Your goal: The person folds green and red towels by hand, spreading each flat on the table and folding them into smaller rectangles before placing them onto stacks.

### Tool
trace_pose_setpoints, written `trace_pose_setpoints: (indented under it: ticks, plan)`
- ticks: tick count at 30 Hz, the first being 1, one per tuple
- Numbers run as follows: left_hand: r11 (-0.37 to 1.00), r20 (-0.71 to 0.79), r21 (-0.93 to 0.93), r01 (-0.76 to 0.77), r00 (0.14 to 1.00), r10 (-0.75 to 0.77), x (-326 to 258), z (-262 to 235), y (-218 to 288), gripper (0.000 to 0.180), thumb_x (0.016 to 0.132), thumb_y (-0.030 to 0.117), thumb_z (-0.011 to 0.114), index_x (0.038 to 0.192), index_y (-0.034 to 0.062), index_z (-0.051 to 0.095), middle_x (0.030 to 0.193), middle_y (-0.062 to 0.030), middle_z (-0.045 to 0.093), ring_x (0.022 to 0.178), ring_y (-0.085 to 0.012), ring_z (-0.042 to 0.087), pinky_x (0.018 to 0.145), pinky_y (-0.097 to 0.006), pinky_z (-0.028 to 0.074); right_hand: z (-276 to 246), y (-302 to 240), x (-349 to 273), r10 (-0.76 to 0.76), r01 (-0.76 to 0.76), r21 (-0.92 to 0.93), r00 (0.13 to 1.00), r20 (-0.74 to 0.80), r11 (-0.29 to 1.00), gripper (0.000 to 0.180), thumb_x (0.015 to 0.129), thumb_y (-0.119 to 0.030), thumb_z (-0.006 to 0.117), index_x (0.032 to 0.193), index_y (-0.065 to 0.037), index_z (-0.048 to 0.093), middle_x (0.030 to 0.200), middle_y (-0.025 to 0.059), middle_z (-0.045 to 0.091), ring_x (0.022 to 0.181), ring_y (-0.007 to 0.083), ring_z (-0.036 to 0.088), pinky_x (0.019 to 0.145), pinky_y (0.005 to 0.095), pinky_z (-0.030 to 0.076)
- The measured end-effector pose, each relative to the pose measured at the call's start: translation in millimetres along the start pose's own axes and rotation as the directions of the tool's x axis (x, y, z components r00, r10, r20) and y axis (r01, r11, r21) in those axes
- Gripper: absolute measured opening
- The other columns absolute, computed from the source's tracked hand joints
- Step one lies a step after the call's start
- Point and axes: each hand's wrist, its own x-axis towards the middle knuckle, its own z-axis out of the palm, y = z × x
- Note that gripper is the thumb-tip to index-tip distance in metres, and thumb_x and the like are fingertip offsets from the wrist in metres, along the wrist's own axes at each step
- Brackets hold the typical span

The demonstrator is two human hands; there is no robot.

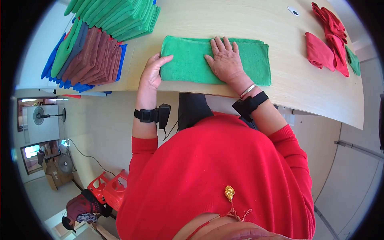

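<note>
A green cloth (188, 60), folded into a long rectangle, lies flat on the pale wooden table (288, 84) near its front edge. My right hand (225, 60) presses palm-down on the cloth's middle, fingers spread. At the cloth's left end, my left hand (153, 72) has its thumb on top of the edge and its fingers curled beside and under it. Both wrists wear black strapped devices; the right also has a silver bangle.
A stack of folded green cloths (120, 16) sits at the back left, with brown, grey, green and blue cloths (88, 56) fanned out beside it. Loose red cloths (326, 40) and a green one (353, 60) lie at the right. Red stools (108, 188) stand on the floor below.
</note>
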Motion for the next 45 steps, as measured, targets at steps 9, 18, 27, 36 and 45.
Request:
trace_pose_setpoints:
  ticks: [9, 18, 27, 36, 45]
  plan:
    - [0.975, 0.236, 0.123, -0.186, 0.96, 0.153, 6, 69, 40, 0.028, 0.082, 0.01, 0.068, 0.106, -0.0019, 0.058, 0.097, -0.0075, 0.063, 0.088, -0.0137, 0.06, 0.078, -0.027, 0.049, -8, 2, -4, 0.005, -0.004, 0.014, 0.999, -0.05, 1.0, 0.056, 0.094, -0.039, 0.043, 0.137, -0.004, 0.042, 0.144, 0.0132, 0.039, 0.135, 0.0318, 0.032, 0.11, 0.0502, 0.025]
    - [0.919, 0.278, 0.316, -0.237, 0.949, 0.149, 27, 125, 55, 0.016, 0.078, 0.01, 0.067, 0.09, 0.0001, 0.062, 0.08, -0.0048, 0.063, 0.071, -0.0131, 0.06, 0.064, -0.028, 0.05, -58, 1, -92, -0.102, 0.098, 0.182, 0.995, 0.015, 0.978, 0.051, 0.087, -0.027, 0.057, 0.13, -0.001, 0.047, 0.134, 0.0153, 0.046, 0.13, 0.0323, 0.037, 0.108, 0.0487, 0.027]
    - [0.505, 0.37, 0.739, -0.446, 0.895, 0.248, 58, 230, -24, 0.023, 0.072, 0.021, 0.069, 0.082, 0.001, 0.063, 0.071, -0.0082, 0.063, 0.068, -0.019, 0.061, 0.065, -0.034, 0.049, -72, 8, -126, -0.204, 0.189, 0.157, 0.975, 0.084, 0.969, 0.062, 0.08, -0.031, 0.064, 0.131, 0.0, 0.047, 0.133, 0.0145, 0.047, 0.13, 0.03, 0.037, 0.109, 0.0458, 0.026]
    - [0.32, 0.388, 0.826, -0.464, 0.879, 0.276, 51, 251, -52, 0.034, 0.072, 0.031, 0.071, 0.08, -0.0006, 0.06, 0.071, -0.0146, 0.062, 0.069, -0.0269, 0.063, 0.065, -0.039, 0.049, -67, 14, -131, -0.209, 0.189, 0.17, 0.972, 0.106, 0.967, 0.058, 0.079, -0.031, 0.062, 0.127, -0.001, 0.051, 0.13, 0.0123, 0.048, 0.125, 0.0265, 0.041, 0.111, 0.0442, 0.023]
    - [0.176, 0.59, 0.751, -0.636, 0.766, 0.255, 5, 212, -32, 0.025, 0.084, 0.024, 0.064, 0.095, 0.0023, 0.061, 0.099, -0.0144, 0.064, 0.087, -0.0311, 0.063, 0.075, -0.043, 0.05, -124, 50, -142, -0.049, -0.135, 0.825, 0.98, 0.193, 0.549, 0.033, 0.085, -0.019, 0.063, 0.114, -0.003, 0.061, 0.094, 0.014, 0.065, 0.09, 0.0223, 0.063, 0.081, 0.0352, 0.049]
